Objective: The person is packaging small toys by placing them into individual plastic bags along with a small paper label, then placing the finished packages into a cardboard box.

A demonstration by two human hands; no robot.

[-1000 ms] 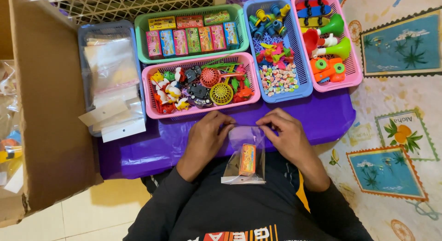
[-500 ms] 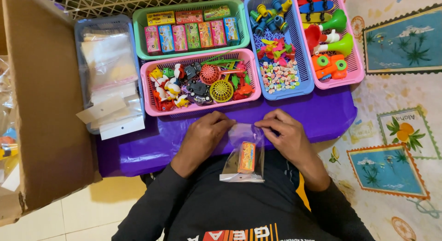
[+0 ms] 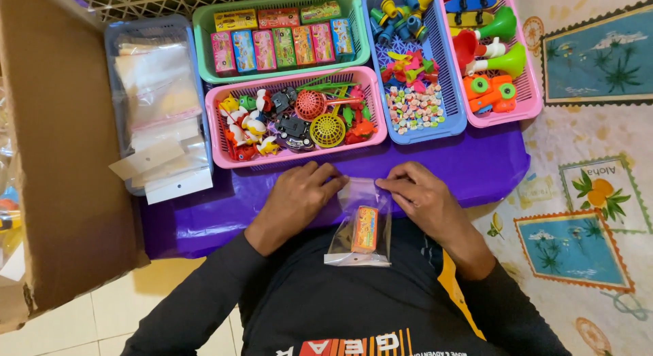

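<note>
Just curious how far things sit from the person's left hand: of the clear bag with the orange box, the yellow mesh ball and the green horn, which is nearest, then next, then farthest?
1. Clear bag, pinched in the left hand.
2. Yellow mesh ball, pink basket just beyond.
3. Green horn, far right basket.

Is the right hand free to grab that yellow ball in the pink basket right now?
Probably not at once: the right hand and left hand both pinch the clear bag. The yellow ball lies uncovered in the pink basket just ahead.
</note>
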